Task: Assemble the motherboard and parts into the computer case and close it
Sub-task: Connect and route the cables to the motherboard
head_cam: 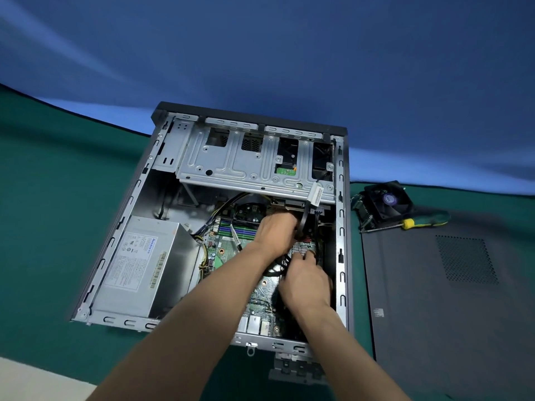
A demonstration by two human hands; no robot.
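Observation:
An open computer case (136,195) lies flat on a green table. Inside it sits the green motherboard (228,247), partly hidden by my arms. A grey power supply (144,264) fills the case's left side, and a metal drive cage (243,160) spans the far end. My left hand (276,230) reaches deep toward the far right of the board, its fingers curled round black cables (302,224). My right hand (307,282) is just below it, fingers bent over a small silver heatsink (298,250) and dark cables; what it pinches is hidden.
The dark side panel (451,299) lies flat to the right of the case. Beyond it sit a cooler fan with heatsink (385,202) and a screwdriver with a yellow-green handle (417,224). A blue backdrop (260,53) rises behind the table.

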